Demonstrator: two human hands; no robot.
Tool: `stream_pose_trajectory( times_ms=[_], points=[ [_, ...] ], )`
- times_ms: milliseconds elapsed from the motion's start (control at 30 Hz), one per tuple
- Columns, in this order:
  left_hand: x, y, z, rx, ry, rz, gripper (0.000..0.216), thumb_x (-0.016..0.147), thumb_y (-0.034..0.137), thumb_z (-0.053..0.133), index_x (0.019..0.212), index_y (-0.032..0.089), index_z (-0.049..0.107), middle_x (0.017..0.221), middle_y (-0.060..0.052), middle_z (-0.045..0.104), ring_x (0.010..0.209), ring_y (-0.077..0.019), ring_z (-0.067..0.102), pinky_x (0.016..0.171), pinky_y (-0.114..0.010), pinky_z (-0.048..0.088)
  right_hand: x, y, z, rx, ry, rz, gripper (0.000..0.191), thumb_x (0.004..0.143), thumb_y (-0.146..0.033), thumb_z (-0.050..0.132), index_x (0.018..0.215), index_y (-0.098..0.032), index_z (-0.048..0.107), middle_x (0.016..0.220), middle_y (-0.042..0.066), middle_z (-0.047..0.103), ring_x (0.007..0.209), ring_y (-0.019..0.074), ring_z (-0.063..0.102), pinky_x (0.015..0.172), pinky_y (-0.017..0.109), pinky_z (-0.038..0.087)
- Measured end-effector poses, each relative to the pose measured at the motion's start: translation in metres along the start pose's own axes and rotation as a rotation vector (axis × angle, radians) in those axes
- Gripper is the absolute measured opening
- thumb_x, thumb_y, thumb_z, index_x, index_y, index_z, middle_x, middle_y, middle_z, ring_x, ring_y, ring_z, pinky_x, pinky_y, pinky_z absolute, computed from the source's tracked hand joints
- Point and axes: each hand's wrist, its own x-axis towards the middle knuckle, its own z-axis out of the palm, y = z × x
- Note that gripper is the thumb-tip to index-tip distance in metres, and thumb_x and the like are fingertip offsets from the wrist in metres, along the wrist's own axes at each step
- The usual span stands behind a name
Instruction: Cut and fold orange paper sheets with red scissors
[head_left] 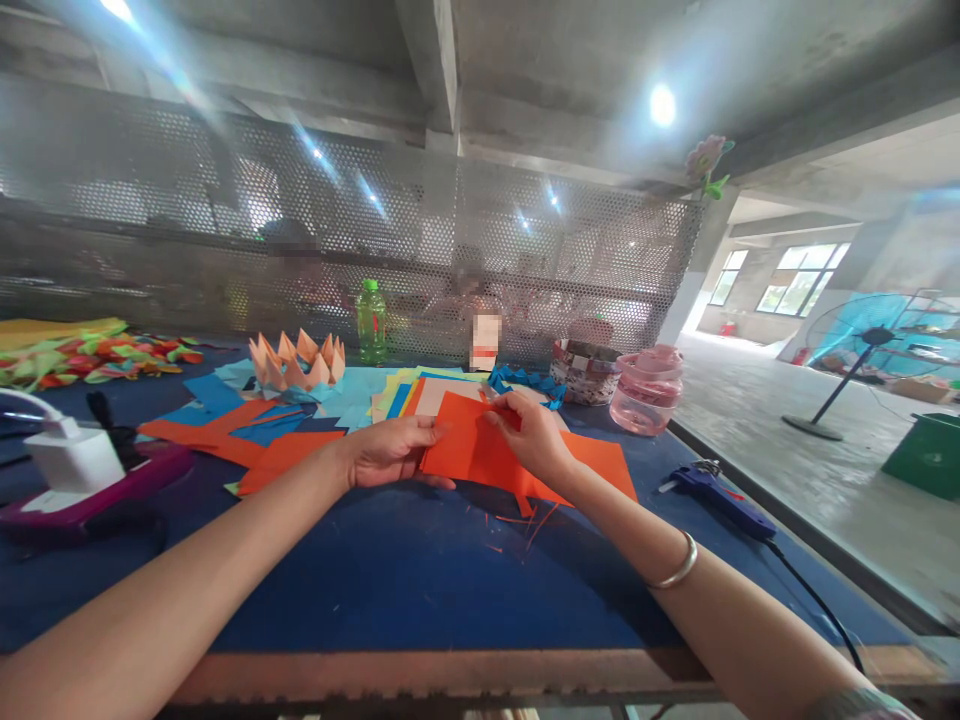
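The person's right hand [525, 437] covers the middle of the orange paper sheet [469, 445], and the left hand [390, 452] hides its left edge, so how the fingers grip it cannot be seen. Behind the perforated metal screen [525, 240], figures show only as blurred shapes, a pixelated patch [485, 342] stands near its foot, and the thin red scraps [510, 525] on the blue tabletop [420, 590] are too small to tell. The white power adapter [75, 455] sits near the left edge, which cuts off the purple stand [90, 510], while the right edge cuts off the green bin [930, 455].
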Motion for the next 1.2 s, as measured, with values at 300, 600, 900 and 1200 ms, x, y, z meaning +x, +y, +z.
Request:
stream_pose_trajectory(
  times_ms=[300,600,900,1200],
  points=[
    [-0.0018,0.0002,0.003,0.02,-0.005,-0.013,0.023,0.08,0.015,0.069,0.103,0.016,0.065,0.087,-0.004,0.071,0.084,-0.0192,0.069,0.093,-0.048,0.053,-0.001,-0.0008,-0.001,-0.002,-0.006,-0.009,0.006,0.086,-0.023,0.058,0.086,-0.018,0.062,0.084,0.005,0.066,0.079,0.0188,0.06,0.072,0.029,0.043],
    [0.0015,0.0001,0.0006,-0.035,0.035,-0.024,0.012,0.089,0.021,0.06,0.098,0.015,0.064,0.091,-0.007,0.072,0.087,-0.0207,0.069,0.088,-0.049,0.055,-0.0003,-0.0022,-0.0024,-0.006,-0.011,-0.012,0.006,0.085,-0.023,0.058,0.085,-0.019,0.062,0.083,0.005,0.066,0.077,0.0187,0.06,0.07,0.029,0.043],
    [0.0025,-0.0005,0.002,-0.087,0.017,-0.034,0.025,0.093,0.022,0.053,0.116,0.015,0.061,0.097,-0.012,0.075,0.091,-0.0246,0.07,0.086,-0.049,0.055,-0.0002,-0.0008,-0.0016,-0.006,-0.006,-0.019,0.007,0.086,-0.024,0.058,0.084,-0.019,0.062,0.084,0.005,0.067,0.077,0.0181,0.059,0.069,0.028,0.042],
    [0.0043,-0.0001,-0.0005,-0.063,0.026,-0.001,0.038,0.09,0.024,0.059,0.127,0.015,0.057,0.103,-0.014,0.074,0.099,-0.0266,0.069,0.084,-0.044,0.056,-0.0005,0.0004,-0.0017,-0.015,-0.005,-0.034,0.007,0.087,-0.024,0.057,0.087,-0.019,0.062,0.085,0.005,0.068,0.077,0.0181,0.06,0.069,0.028,0.042]
  ],
)
